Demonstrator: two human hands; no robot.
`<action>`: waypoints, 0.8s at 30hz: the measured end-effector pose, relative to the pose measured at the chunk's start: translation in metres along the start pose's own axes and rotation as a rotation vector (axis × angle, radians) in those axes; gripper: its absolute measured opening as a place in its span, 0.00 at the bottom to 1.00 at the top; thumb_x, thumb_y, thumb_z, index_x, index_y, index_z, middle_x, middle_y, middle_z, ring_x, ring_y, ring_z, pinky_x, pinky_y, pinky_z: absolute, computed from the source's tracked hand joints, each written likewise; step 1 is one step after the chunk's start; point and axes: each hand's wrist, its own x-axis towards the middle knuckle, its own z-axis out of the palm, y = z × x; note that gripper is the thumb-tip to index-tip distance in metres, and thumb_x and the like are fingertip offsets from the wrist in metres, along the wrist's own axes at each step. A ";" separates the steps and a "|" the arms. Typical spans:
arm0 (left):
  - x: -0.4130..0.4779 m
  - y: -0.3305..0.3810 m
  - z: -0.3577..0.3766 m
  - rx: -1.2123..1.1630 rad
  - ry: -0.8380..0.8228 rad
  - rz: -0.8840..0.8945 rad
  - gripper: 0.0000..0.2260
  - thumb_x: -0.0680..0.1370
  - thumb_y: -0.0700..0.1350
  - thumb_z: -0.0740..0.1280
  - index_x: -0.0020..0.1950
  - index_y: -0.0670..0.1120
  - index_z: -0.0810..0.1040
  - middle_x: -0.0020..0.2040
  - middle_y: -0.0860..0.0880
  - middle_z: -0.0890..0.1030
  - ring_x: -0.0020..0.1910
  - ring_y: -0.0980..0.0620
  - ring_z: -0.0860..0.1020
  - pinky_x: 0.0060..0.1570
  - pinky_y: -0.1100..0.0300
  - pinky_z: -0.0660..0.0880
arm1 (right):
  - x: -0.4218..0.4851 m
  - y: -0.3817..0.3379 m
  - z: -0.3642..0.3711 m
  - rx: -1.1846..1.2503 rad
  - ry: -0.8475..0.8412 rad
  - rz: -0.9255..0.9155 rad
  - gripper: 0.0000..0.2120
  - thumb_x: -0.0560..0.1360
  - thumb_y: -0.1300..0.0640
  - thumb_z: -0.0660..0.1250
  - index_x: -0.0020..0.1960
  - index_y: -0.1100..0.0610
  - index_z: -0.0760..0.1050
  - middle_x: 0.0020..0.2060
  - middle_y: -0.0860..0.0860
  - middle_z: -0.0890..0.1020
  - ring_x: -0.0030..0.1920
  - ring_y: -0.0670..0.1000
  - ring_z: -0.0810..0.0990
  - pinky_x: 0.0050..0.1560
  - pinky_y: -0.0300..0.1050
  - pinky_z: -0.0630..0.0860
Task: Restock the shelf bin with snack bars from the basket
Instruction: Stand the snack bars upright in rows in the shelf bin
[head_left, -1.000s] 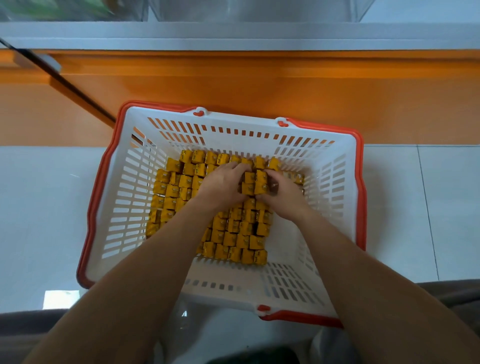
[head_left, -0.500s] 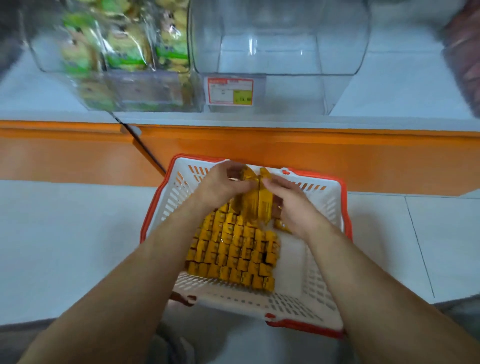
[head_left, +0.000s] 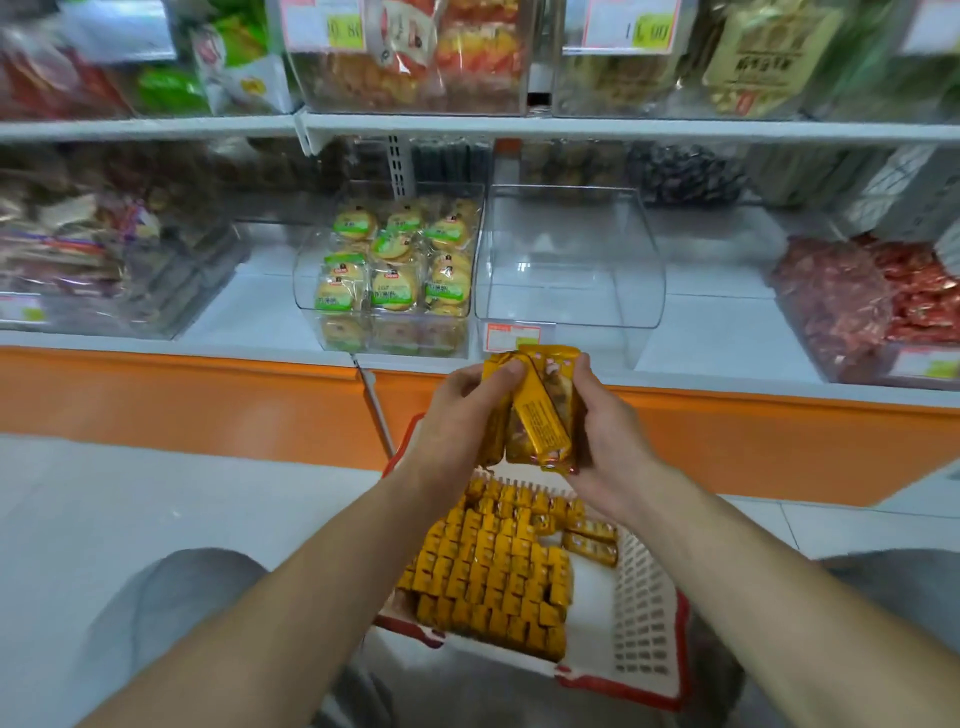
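At the bottom of the frame, two bare arms reach up from the lower corners, with grey-clad knees on either side. Between the arms sits the basket, white with a red rim, on the pale floor. It is still nearly full of snack bars in yellow wrappers. Most stand packed in neat rows, and a couple lie flat near the basket's right side.

A bit higher, in the middle of the frame, both hands are lifted above the basket. The left hand and the right hand press in from each side, closed tight on a bundle of bars. How many bars are in the bundle is hard to tell, but it looks like a handful. The bundle is up in the air, in front of the orange shelf edge.

Just past the hands, on the white shelf, is the clear shelf bin. It has nothing in it. A price tag is stuck low on its front. Touching it on the left is another clear bin full of round cookies in green packs. At the far right are red packets, and more blurry snacks sit on the shelf above.

So the job looks like it has only just begun. No bars are in the bin yet, and lots are left to move.
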 end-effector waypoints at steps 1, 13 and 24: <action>-0.001 0.001 0.003 -0.029 0.007 -0.008 0.27 0.70 0.60 0.75 0.61 0.43 0.80 0.54 0.38 0.86 0.52 0.37 0.85 0.55 0.34 0.80 | -0.003 -0.002 0.002 -0.004 0.000 -0.018 0.25 0.79 0.38 0.60 0.59 0.57 0.81 0.52 0.58 0.86 0.51 0.59 0.86 0.48 0.56 0.82; 0.027 -0.007 -0.012 -0.031 0.200 -0.017 0.37 0.61 0.61 0.78 0.66 0.48 0.76 0.51 0.46 0.87 0.46 0.49 0.87 0.44 0.52 0.83 | 0.023 0.003 0.012 -0.295 0.018 -0.087 0.21 0.81 0.38 0.58 0.51 0.50 0.84 0.46 0.52 0.87 0.48 0.54 0.87 0.56 0.58 0.81; 0.054 0.006 -0.027 -0.052 0.212 0.052 0.26 0.68 0.58 0.78 0.59 0.44 0.80 0.48 0.43 0.87 0.48 0.41 0.87 0.46 0.46 0.84 | 0.061 -0.004 0.024 -0.186 -0.078 -0.115 0.19 0.69 0.44 0.73 0.56 0.54 0.81 0.48 0.54 0.87 0.44 0.53 0.87 0.37 0.47 0.80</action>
